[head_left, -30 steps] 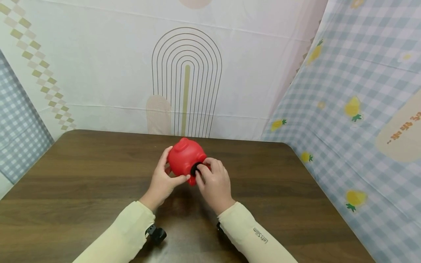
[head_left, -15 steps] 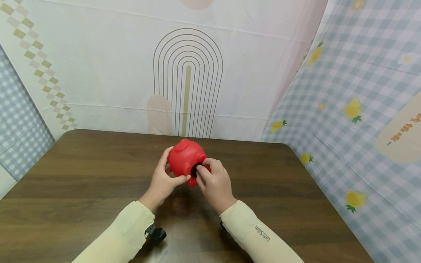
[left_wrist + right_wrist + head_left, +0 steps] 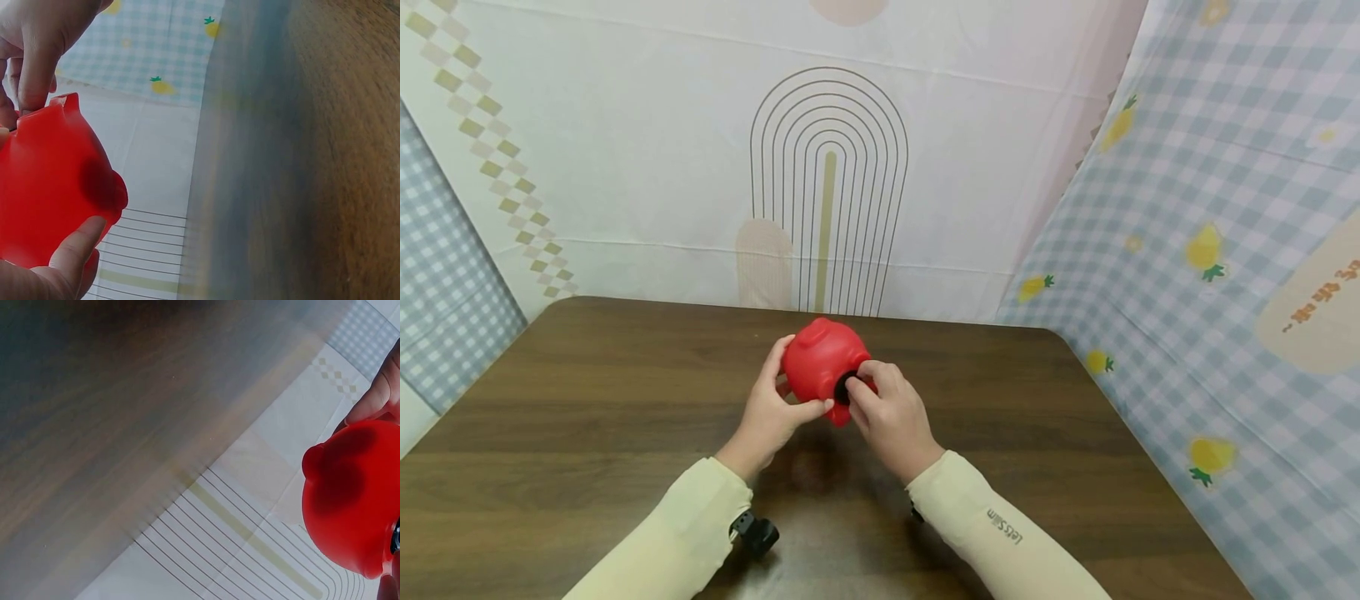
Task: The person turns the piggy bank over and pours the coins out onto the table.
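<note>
A red piggy bank [image 3: 820, 362] is held above the dark wooden table [image 3: 587, 400], its underside turned toward me. My left hand [image 3: 771, 408] grips its left side, thumb under the body; the red piggy bank [image 3: 53, 187] fills the lower left of the left wrist view, with a fingertip [image 3: 78, 244] pressed on it. My right hand [image 3: 883, 408] pinches the black round plug [image 3: 844, 388] in the underside. In the right wrist view the red piggy bank [image 3: 356, 500] shows at the right edge, the plug almost hidden.
Patterned cloths hang behind and to the right of the table: a white one with an arch print [image 3: 827, 192] and a blue checked one with pineapples [image 3: 1210, 250]. A small black device [image 3: 758, 533] sits under my left sleeve.
My right forearm has swung slightly to the right and the fingers have shifted a little on the plug. The piggy bank and left hand have stayed in place.
</note>
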`<state>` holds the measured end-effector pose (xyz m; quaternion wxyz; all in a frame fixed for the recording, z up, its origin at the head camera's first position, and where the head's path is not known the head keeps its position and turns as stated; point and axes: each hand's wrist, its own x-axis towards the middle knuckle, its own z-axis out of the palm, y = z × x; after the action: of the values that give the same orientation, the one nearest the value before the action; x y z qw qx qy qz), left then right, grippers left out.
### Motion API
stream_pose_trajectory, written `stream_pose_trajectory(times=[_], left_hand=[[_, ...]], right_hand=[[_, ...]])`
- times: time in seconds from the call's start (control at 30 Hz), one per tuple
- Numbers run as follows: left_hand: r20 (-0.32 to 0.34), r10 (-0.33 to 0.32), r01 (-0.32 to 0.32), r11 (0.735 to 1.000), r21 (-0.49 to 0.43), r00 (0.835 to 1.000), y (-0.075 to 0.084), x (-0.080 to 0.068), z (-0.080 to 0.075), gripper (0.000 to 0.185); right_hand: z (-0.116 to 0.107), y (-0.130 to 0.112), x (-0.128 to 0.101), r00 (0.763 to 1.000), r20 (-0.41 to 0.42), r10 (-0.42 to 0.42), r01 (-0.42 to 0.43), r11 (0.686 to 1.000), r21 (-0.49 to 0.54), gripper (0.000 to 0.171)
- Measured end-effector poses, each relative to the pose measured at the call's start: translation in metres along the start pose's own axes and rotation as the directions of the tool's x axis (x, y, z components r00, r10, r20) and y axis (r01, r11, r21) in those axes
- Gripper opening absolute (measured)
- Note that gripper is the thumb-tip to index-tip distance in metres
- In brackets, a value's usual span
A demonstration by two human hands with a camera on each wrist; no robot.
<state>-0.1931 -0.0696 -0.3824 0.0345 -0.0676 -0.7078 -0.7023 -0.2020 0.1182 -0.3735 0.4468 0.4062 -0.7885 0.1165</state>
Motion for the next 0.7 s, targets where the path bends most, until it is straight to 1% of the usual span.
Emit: stream_pose_trajectory(times=[0.1,0.27,0.4,0.5,0.7], left_hand=[[0.004,0.001,-0.001,1.0,0.008,1.0,0.0011,0.0001,-0.0011,0.086],[0.021,0.0,-0.001,0.999,0.041,1.0,0.0015,0.0012,-0.0042,0.086],[0.043,0.016,-0.019,0.998,0.068,0.999,0.002,0.0023,-0.0069,0.086],[0.05,0.019,-0.023,0.997,0.08,0.999,0.0029,0.0023,-0.0082,0.086],[0.049,-0.012,0.008,0.996,0.087,0.999,0.0039,0.0026,-0.0086,0.084]], right_hand=[[-0.001,0.0004,0.0012,1.0,0.006,-0.019,0.019,1.0,0.015,0.011],[-0.0036,0.0014,0.0032,0.998,0.05,-0.042,0.04,0.999,0.035,0.014],[-0.0053,0.0031,0.0048,0.994,0.075,-0.084,0.081,0.996,0.039,0.018],[-0.0055,0.005,0.0057,0.989,0.078,-0.125,0.123,0.992,0.036,0.018],[-0.0049,0.0079,0.0054,0.979,0.08,-0.188,0.188,0.982,0.012,0.019]])
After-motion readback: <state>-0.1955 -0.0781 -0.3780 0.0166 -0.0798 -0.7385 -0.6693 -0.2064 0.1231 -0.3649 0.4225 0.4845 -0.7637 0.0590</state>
